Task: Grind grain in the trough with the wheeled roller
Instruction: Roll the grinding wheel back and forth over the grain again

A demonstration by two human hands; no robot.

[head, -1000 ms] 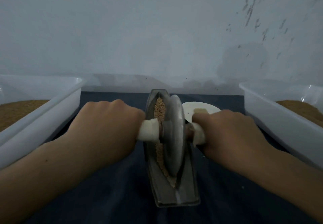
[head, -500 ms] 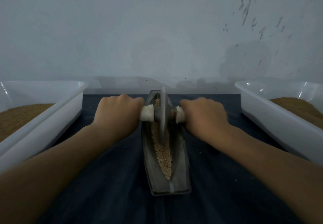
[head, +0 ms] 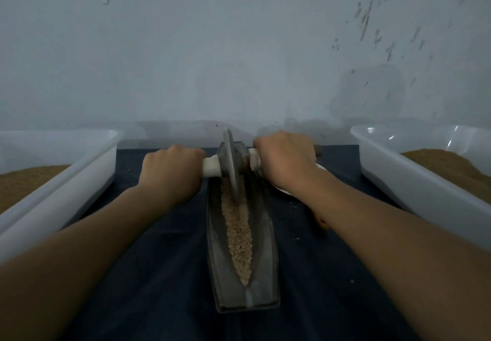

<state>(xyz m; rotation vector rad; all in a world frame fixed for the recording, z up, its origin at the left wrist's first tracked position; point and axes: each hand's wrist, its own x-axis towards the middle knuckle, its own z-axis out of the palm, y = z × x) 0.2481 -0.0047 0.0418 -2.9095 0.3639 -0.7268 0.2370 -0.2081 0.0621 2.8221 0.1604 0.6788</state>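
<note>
In the head view, the grey metal boat-shaped trough [head: 265,247] lies on the dark blue cloth-covered counter [head: 159,261], and its long axis runs straight away from the person. The light brown crushed grain [head: 237,234] fills its middle groove. The grey metal disc roller [head: 229,160] stands upright at the far end of the trough, with its axle across it. The left hand [head: 170,173] is curled around the white handle [head: 211,166] left of the trough. The right hand [head: 285,157] grips the other handle [head: 253,152], slightly farther away. I judge the next stroke must pull along the groove, toward the near end. 1 white plastic tub [head: 79,181] stands left of the trough, another tub [head: 411,189] right.
</note>
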